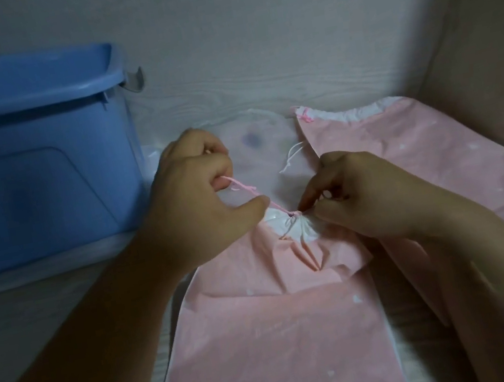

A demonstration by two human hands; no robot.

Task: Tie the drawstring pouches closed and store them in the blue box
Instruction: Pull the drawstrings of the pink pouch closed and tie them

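A pink drawstring pouch (278, 331) lies flat in front of me, its white-lined mouth (294, 228) gathered tight. My left hand (201, 196) pinches the pink drawstring (252, 192) and holds it taut up and to the left. My right hand (369, 193) pinches the gathered mouth from the right. A second pink pouch (433, 158) lies to the right with its mouth ungathered. A pale translucent pouch (265, 151) with a white cord lies behind the hands. The blue box (28, 152) stands at the left against the wall.
Everything rests on a light wood-grain surface (30, 314) that runs up into a wall of the same finish. A darker panel (491, 64) closes off the right side. The blue box's lid clip (133, 80) sticks out toward the wall.
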